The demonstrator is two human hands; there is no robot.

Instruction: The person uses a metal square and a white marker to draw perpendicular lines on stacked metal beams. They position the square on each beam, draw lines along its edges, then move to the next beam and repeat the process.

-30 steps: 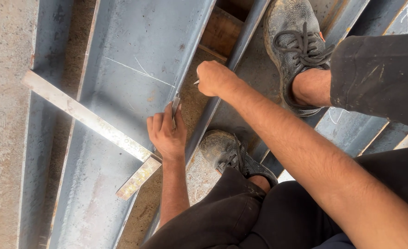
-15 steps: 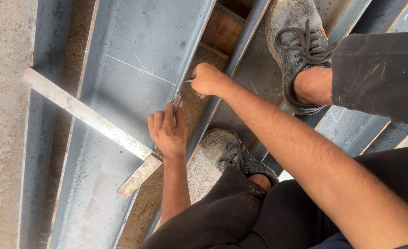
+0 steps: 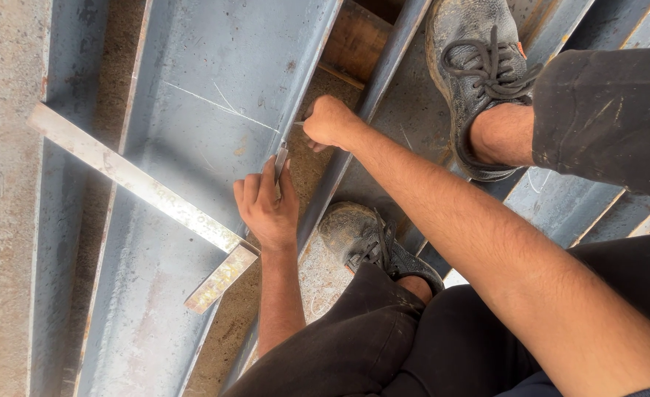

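Hands at steel beam flange edge, square blade pinned, scriber tip on the metal.

Left hand (image 3: 267,207) flat on steel beam (image 3: 192,125) near its right flange edge, fingers extended and close together, pressing a small metal blade (image 3: 281,160) under the fingertips; blade long axis roughly along the beam edge, pointing up-frame. Right hand (image 3: 330,123) closed in a fist around a thin scriber (image 3: 300,123), only the tip visible, pointing left at the flange edge just above the blade. Scribed line (image 3: 218,106) crossing beam web diagonally, ending near scriber tip. Flat steel bar (image 3: 134,180) laid across beam, long axis upper-left to lower-right, short rusty piece (image 3: 220,279) at its lower end. Work shoes (image 3: 479,81) planted on adjacent beam (image 3: 413,110).
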